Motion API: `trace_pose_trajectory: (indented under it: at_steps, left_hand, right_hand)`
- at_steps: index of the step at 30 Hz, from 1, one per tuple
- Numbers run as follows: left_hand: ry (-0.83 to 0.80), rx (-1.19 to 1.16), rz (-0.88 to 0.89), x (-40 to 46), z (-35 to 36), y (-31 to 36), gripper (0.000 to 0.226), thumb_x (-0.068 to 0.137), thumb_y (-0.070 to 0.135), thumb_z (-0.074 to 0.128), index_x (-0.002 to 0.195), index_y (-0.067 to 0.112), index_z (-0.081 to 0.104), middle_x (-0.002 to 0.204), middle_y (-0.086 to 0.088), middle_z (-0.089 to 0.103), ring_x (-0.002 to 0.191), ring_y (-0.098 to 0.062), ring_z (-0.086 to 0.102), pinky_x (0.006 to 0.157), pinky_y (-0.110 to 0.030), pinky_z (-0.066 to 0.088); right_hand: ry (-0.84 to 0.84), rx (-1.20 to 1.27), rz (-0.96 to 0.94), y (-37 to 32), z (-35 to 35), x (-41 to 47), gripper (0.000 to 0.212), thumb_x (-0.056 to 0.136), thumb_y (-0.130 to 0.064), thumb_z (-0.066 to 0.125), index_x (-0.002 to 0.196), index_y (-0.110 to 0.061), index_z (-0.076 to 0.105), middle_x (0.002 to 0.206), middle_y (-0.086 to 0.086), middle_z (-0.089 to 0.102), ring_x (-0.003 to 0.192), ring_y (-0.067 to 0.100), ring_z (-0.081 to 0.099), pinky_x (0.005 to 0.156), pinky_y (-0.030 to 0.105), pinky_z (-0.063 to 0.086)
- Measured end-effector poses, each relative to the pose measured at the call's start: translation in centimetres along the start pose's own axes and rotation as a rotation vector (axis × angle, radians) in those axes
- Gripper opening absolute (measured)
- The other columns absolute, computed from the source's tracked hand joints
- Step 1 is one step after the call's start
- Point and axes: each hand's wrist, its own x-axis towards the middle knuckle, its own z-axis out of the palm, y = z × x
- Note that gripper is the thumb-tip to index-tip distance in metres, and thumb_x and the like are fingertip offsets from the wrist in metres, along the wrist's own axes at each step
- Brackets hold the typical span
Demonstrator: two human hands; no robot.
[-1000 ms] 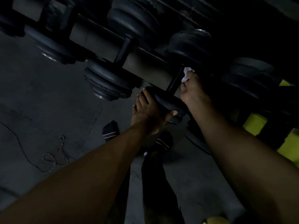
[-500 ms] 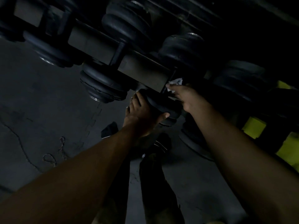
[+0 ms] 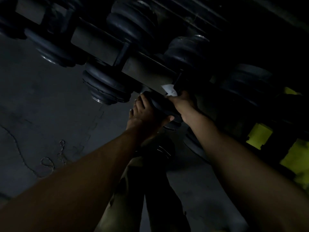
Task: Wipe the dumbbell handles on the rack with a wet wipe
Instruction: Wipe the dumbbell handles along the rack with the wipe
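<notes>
The right hand [image 3: 182, 101] covers the dumbbell handle [image 3: 177, 79] at one o'clock; darkness swallows the rack [image 3: 100, 42] toward two o'clock.

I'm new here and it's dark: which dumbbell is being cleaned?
Find the long rack rail crossing the picture. Follow it down to both hands: the left hand steadies one dumbbell. It alone has a white wipe at its handle, pinched by the right hand.
</notes>
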Motion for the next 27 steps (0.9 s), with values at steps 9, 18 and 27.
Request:
trace_pose_trajectory:
  at_steps: [9,18,27]
  left_hand:
    - [-0.01,-0.053,0.007,0.3,0.1,-0.5,0.136,0.064,0.079,0.073,0.157,0.01,0.003,0.163,-0.015,0.02,0.151,-0.034,0.021,0.119,-0.056,0.025]
    - [-0.068,-0.077,0.005,0.4,-0.2,-0.8,0.13,0.068,0.077,0.072,0.156,0.01,0.003,0.164,-0.016,0.015,0.152,-0.035,0.016,0.121,-0.057,0.021]
    - [-0.042,-0.051,0.03,0.0,-0.5,-1.7,0.122,0.075,0.076,0.065,0.158,0.01,0.005,0.164,-0.014,0.02,0.151,-0.033,0.02,0.119,-0.056,0.024]
  right_hand:
    - [-0.11,-0.627,-0.479,-3.1,0.5,-0.6,0.037,0.094,-0.031,0.052,0.062,-0.014,0.057,0.06,-0.002,0.057,0.056,0.014,0.057,0.053,0.034,0.049]
    - [-0.121,-0.624,-0.343,-3.7,-2.2,-2.3,0.044,0.088,-0.032,0.066,0.054,-0.01,0.05,0.049,0.0,0.037,0.042,0.008,0.034,0.046,0.023,0.026]
    - [-0.168,0.082,-0.094,-0.5,-5.4,-4.8,0.024,0.091,-0.022,0.069,0.101,-0.001,0.062,0.091,0.013,0.063,0.084,0.019,0.064,0.074,0.031,0.053]
